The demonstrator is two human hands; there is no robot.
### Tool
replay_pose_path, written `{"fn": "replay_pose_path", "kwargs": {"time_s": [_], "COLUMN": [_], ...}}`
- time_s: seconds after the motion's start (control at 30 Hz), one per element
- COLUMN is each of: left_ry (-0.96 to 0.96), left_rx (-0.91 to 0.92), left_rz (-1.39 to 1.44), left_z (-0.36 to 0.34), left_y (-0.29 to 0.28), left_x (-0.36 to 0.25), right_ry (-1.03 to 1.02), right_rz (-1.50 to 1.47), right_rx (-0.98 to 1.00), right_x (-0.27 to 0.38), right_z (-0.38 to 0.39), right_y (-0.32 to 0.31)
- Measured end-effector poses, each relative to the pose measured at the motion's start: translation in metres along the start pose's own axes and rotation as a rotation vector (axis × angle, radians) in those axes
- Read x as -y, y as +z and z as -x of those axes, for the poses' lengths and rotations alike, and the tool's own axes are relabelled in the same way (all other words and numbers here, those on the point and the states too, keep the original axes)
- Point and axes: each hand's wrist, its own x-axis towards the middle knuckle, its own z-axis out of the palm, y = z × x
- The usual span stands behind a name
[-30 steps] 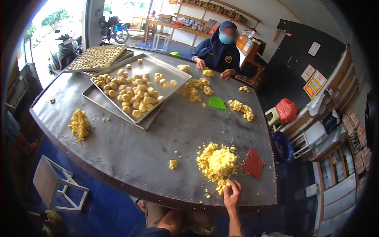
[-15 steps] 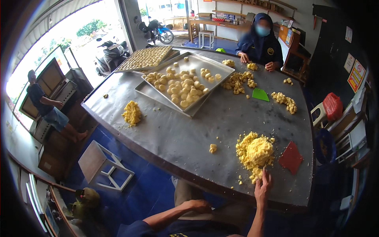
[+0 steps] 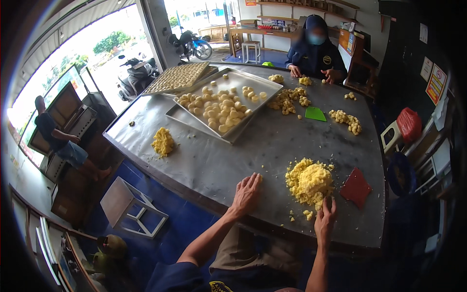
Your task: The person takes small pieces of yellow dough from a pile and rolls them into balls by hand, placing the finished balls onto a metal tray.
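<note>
Brown-topped and white-legged, one stool (image 3: 122, 202) stands to the left of our left grip (image 3: 246, 197), beside the metal surface (image 3: 209, 165). Less far left, and beyond that grip, we count one lone dough mound (image 3: 162, 142). Past it, one tray of small rounds (image 3: 163, 92) sits at the far side, and two metal trays (image 3: 253, 80), stacked askew, stand in the way between it and our left grip; the upper carries pale dough balls (image 3: 226, 107), too crowded for us to count. Our left grip is palm down, fingertips on the surface; whether the fingers close on anything, we cannot tell. To its right lies one big heap of yellow dough (image 3: 310, 177), just beyond our right grip (image 3: 326, 218), whose bent fingers touch the heap's near edge; we cannot tell whether they pinch any. Well beyond both grips are one green flat piece (image 3: 315, 114) and one co-worker (image 3: 316, 53). One red flat piece (image 3: 355, 188) lies near our right grip, on its right; farther right hangs one red bag (image 3: 409, 124).
</note>
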Motion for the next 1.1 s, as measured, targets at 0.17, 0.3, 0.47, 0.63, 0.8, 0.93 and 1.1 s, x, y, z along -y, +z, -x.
{"fn": "replay_pose_path", "kwargs": {"time_s": [0.17, 0.3, 0.47, 0.63, 0.8, 0.93, 1.1], "left_ry": [-0.04, -0.133, 0.018, -0.119, -0.155, -0.236, -0.277], "left_rx": [0.031, 0.13, 0.134, 0.294, 0.463, 0.483, 0.496], "left_rz": [0.139, 0.244, 0.367, 0.433, 0.406, 0.535, 0.777], "left_z": [-0.025, -0.036, -0.027, -0.03, -0.049, -0.049, -0.033], "left_y": [0.002, -0.004, -0.01, -0.023, -0.034, -0.037, -0.037], "left_x": [0.001, 0.004, 0.011, 0.007, -0.007, -0.015, 0.006], "right_ry": [-0.136, -0.056, 0.0, 0.1, 0.048, -0.098, -0.074], "right_rz": [0.06, -0.032, 0.043, -0.122, -0.117, 0.051, 0.058], "right_rx": [0.045, 0.097, 0.001, 0.04, 0.089, 0.242, 0.096], "right_x": [0.015, 0.014, 0.004, 0.0, 0.004, -0.006, 0.0], "right_z": [0.013, -0.003, -0.002, -0.007, -0.022, -0.035, -0.032], "right_y": [-0.013, -0.008, -0.002, -0.007, -0.01, -0.013, -0.012]}}
